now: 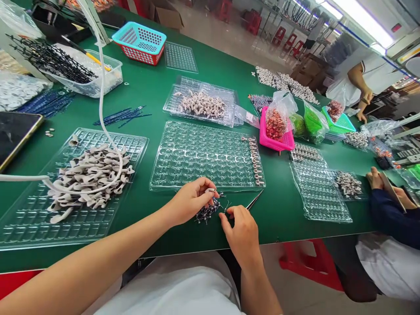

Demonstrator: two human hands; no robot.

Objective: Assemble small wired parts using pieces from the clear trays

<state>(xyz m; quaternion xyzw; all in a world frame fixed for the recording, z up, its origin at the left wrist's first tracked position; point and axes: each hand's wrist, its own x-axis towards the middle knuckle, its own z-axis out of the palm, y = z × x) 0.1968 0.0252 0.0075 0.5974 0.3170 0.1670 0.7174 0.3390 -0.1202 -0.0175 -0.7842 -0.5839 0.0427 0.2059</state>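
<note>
My left hand point(197, 199) pinches a small beige earphone shell point(210, 190) between thumb and fingertips. Just to its right, my right hand point(241, 227) has thumb and index finger closed on a tiny wired component point(225, 211); its detail is too small to make out. Between and beneath the hands is a dark heap of small wired parts point(207, 211) on the green table. Metal tweezers point(254, 200) stick out beyond my right hand; whether that hand touches them is hidden. A clear moulded tray point(200, 153) lies just ahead, with a column of beige pieces point(255, 159) along its right side.
At left, another clear tray point(131, 148) bears a pile of beige shells point(92, 175), crossed by a white cable point(102, 87). Farther back are a stacked tray of shells point(201, 105) and a pink basket point(277, 143). A co-worker's hands point(376, 178) are at right.
</note>
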